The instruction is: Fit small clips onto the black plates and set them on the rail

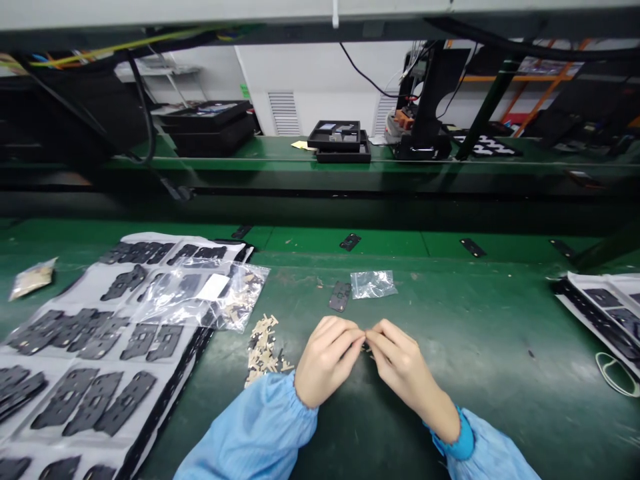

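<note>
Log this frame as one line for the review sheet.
Left hand, right hand: pinching small part | nearby: beige pieces pile, black plate, clear plastic bag | surface: green bench mat

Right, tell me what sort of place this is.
Probably a factory assembly line: a long green-matted workbench, sheets of black die-cut parts, and light-blue smock sleeves like those worn for clean electronics work.
</note>
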`<act>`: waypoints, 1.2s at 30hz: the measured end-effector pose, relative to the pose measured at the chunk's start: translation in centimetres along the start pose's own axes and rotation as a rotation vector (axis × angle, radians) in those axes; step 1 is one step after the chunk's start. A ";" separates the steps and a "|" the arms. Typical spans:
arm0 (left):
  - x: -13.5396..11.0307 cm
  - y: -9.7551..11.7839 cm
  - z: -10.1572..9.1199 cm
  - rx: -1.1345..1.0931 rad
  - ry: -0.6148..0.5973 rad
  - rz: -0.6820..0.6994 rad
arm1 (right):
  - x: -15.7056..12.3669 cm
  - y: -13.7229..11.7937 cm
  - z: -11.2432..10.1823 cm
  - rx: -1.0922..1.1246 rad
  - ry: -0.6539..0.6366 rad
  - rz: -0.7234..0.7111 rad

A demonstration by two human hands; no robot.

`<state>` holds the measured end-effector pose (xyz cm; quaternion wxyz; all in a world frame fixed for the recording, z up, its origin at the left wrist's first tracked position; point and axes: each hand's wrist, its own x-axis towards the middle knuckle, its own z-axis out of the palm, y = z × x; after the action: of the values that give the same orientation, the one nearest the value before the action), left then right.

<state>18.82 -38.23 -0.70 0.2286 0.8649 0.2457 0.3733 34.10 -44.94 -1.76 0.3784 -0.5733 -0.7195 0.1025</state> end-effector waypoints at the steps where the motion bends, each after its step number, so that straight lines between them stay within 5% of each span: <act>1: -0.1 0.0 0.2 0.025 0.012 0.016 | 0.0 -0.2 0.2 0.046 0.043 0.031; 6: 0.7 -0.1 0.9 0.156 -0.087 0.020 | 2.3 1.2 -0.8 0.081 0.216 0.138; 10: 2.3 -2.0 1.8 0.301 -0.024 -0.295 | 7.3 7.7 -3.7 -0.367 0.223 0.117; 14: 3.5 -4.2 2.6 0.594 -0.145 -0.513 | 11.2 14.4 -5.4 -0.464 0.222 0.154; 17: 3.9 -4.8 2.8 0.644 -0.197 -0.543 | 11.5 16.5 -5.5 -0.479 0.190 0.155; 21: 3.9 -4.7 2.7 0.625 -0.217 -0.535 | 9.9 15.6 -5.5 -0.471 0.219 0.185; 30: 5.5 -4.4 3.5 0.452 -0.147 -0.626 | 8.3 9.1 -4.5 -0.189 0.220 0.208; 36: 5.0 -5.7 0.7 0.088 -0.042 -0.738 | 7.1 6.2 -1.9 0.156 0.188 0.236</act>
<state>20.93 -31.02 -1.74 0.3156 0.7345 0.5521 0.2369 39.59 -37.07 -0.97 0.4726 -0.6297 -0.5986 0.1476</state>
